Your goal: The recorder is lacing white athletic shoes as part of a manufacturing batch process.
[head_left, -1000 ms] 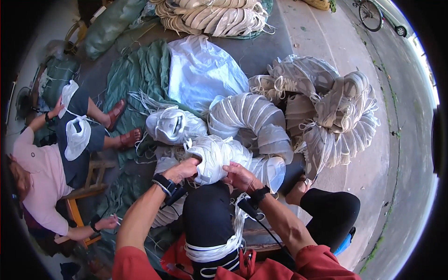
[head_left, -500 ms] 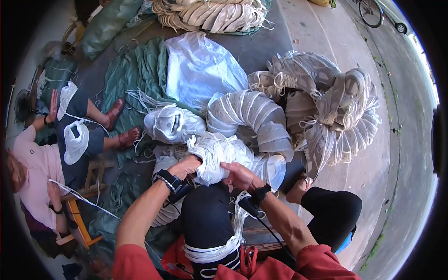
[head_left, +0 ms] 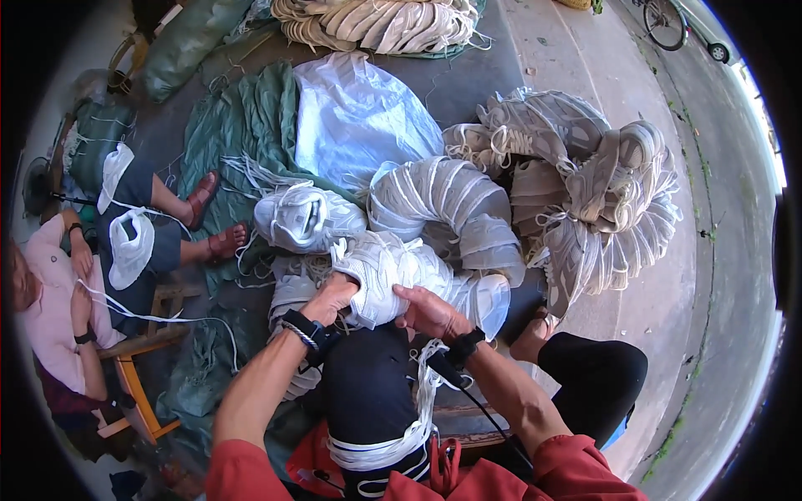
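Observation:
A nested stack of white shoe uppers [head_left: 388, 271] lies across in front of my knee. My left hand [head_left: 336, 294] grips its left end, with the fingertips hidden inside the opening of the end upper. Against the stack's near right side is my right hand [head_left: 430, 311], thumb on top and the other fingers out of sight beneath. A bundle of white shoelaces [head_left: 380, 451] is tied around my black-clad leg, some strands hanging at its right. Just beyond my hands, another white shoe upper [head_left: 305, 219] shows its opening and laces.
A curved row of nested uppers [head_left: 443, 196] lies ahead, with a beige-grey heap of uppers [head_left: 618, 192] to its right. Green sheeting [head_left: 238, 125] and a white sack [head_left: 359, 113] spread behind. At left a co-worker [head_left: 54, 271] sits with white uppers [head_left: 131, 250] on the lap.
My hands stay on the stack, almost unmoved. The co-worker's raised hand has come down toward the other hand, and the white lace there has shifted.

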### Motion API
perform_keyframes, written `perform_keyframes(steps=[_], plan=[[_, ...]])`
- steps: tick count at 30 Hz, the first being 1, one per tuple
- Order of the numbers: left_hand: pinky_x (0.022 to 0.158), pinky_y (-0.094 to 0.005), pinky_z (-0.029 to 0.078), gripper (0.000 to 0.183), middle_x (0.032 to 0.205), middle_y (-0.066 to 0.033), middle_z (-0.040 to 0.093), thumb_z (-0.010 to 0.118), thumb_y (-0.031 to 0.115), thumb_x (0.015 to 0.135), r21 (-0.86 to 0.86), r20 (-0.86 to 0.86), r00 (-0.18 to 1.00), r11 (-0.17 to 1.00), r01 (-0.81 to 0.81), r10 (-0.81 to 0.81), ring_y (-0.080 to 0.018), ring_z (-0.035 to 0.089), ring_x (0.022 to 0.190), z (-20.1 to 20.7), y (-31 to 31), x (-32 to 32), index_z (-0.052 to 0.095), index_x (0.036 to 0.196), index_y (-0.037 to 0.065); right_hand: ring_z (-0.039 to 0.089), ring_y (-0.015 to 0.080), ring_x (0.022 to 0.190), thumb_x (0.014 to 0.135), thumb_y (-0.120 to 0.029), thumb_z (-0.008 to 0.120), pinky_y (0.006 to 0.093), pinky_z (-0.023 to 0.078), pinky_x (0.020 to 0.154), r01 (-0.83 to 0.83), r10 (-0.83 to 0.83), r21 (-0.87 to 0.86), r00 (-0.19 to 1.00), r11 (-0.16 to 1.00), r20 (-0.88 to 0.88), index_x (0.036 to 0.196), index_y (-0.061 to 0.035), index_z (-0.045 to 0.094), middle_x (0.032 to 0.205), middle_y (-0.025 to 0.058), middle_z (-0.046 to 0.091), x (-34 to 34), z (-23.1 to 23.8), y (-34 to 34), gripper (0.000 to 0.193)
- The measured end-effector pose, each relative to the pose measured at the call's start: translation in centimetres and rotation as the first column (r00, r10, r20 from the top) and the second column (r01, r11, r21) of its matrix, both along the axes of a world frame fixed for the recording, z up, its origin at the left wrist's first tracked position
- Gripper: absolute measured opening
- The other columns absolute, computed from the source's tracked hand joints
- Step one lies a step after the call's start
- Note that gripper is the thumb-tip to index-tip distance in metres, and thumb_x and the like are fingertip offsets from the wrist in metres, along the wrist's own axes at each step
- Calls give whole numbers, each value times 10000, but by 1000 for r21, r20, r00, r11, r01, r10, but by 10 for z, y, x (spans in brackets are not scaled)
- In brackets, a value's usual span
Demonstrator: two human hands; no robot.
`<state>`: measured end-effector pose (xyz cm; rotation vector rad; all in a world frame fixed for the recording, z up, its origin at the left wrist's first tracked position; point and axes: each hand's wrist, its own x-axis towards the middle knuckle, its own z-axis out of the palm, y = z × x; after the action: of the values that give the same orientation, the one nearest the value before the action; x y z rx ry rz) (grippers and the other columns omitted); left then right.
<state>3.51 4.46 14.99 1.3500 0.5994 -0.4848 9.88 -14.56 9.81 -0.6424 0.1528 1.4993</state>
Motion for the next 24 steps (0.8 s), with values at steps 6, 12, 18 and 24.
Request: perform_keyframes(steps=[6,12,18,24], plan=[[869,-287,412,515,1137,-73,559,691,75,685,172,157,988,985,-22,-5,-162,524,1029,-20,-4,-4,510,1161,-2,577,126,846,856,-316,586,246,498,643,202,-195,-90,978,975,79,1121,-39,502,1007,34,588,-15,9,-3,392],[737,-286,474,318,942,-73,660,685,128,709,287,162,987,958,-29,-18,-145,613,841,-23,-10,-5,630,998,9,558,125,869,847,-298,601,244,500,649,309,-246,-199,926,930,286,1097,-44,506,1029,32,560,-21,28,-13,369],[564,-388,438,230,718,-198,603,614,251,712,750,8,923,612,249,-385,-291,609,651,-2,-21,15,646,745,26,519,93,838,834,-307,618,285,454,707,418,-305,-329,888,847,343,1049,-78,518,903,-14,550,-27,8,-33,330],[583,-350,432,143,674,-141,586,557,149,755,672,245,857,716,187,-454,-233,578,630,2,-31,19,592,751,10,523,125,874,840,-161,557,271,440,752,568,-110,-352,623,744,774,1083,-29,509,976,36,547,-15,17,-43,281]])
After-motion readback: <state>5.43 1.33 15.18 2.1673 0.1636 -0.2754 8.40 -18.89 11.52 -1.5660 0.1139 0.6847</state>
